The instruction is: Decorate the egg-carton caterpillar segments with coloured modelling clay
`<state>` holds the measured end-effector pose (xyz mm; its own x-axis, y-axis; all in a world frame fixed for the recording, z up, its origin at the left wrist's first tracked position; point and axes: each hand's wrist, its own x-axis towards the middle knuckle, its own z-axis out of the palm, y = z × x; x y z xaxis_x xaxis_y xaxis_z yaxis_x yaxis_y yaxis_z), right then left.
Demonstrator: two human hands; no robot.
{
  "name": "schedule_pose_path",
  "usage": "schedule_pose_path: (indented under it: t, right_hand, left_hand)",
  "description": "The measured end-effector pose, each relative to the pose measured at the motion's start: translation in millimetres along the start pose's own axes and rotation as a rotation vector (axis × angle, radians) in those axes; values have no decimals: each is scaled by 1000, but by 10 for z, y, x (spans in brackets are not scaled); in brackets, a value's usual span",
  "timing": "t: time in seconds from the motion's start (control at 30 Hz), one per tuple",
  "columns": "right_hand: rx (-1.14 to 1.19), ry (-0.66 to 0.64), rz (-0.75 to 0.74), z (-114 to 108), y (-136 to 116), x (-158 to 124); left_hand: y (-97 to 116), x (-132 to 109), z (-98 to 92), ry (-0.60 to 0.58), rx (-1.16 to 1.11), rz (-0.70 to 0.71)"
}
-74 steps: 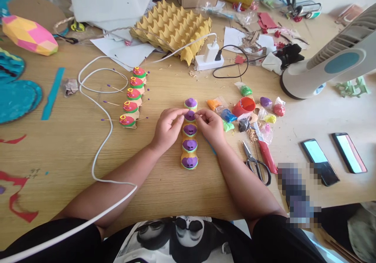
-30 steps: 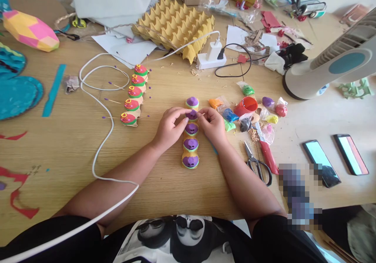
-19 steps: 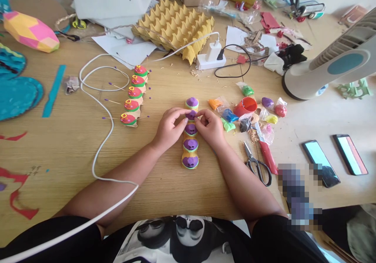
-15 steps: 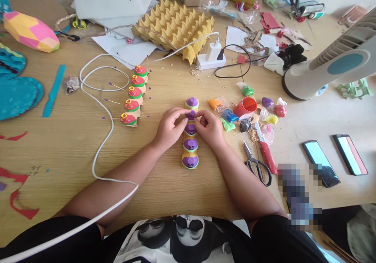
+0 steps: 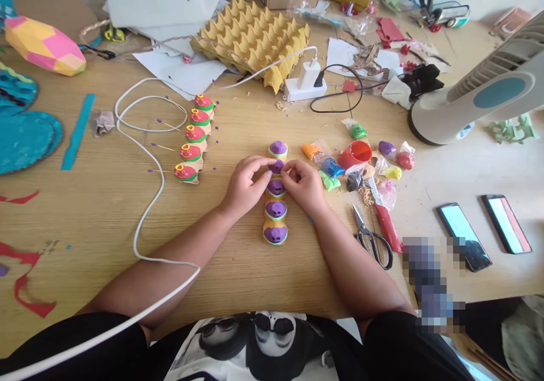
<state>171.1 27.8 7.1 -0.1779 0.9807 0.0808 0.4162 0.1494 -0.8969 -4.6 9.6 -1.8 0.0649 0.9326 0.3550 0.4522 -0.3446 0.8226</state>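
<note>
A strip cut from an egg carton (image 5: 276, 199) lies lengthwise before me, its several cups covered in purple clay with pale green rims. Dark eyes and mouths show on the nearer cups. My left hand (image 5: 249, 182) steadies the second cup from the far end between index finger and thumb. From the other side, my right hand (image 5: 304, 182) has its fingers curled and pinched against that same cup; anything tiny between its fingertips is hidden. To the left stands a finished-looking caterpillar strip (image 5: 194, 137) with red faces, green rims and purple-tipped sticks.
Bagged clay (image 5: 332, 167), a red cup (image 5: 356, 153), scissors (image 5: 372, 239) and a red-handled cutter (image 5: 387, 228) lie right. Beyond are a fan (image 5: 446, 111), a power strip (image 5: 293, 90) and a yellow egg tray (image 5: 250, 38). A white cable (image 5: 142, 222) crosses my left forearm. Two phones (image 5: 463, 236) lie far right.
Almost nothing differs. Both hands stay at the second purple cup, with only a slight shift of the right hand's fingers.
</note>
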Motion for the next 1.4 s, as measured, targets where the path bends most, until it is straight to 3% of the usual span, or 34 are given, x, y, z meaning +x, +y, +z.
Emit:
schedule_pose_path:
  t: [0.2, 0.53, 1.4]
  right_hand:
    - [117, 23, 24, 3, 3, 9]
    - [-15, 2, 18, -6, 10, 11]
    - [-37, -9, 7, -1, 41, 21]
  left_hand:
    - [10, 0, -2, -3, -6, -6]
    - [0, 2, -5, -1, -4, 2]
    - [-14, 2, 4, 4, -1, -3]
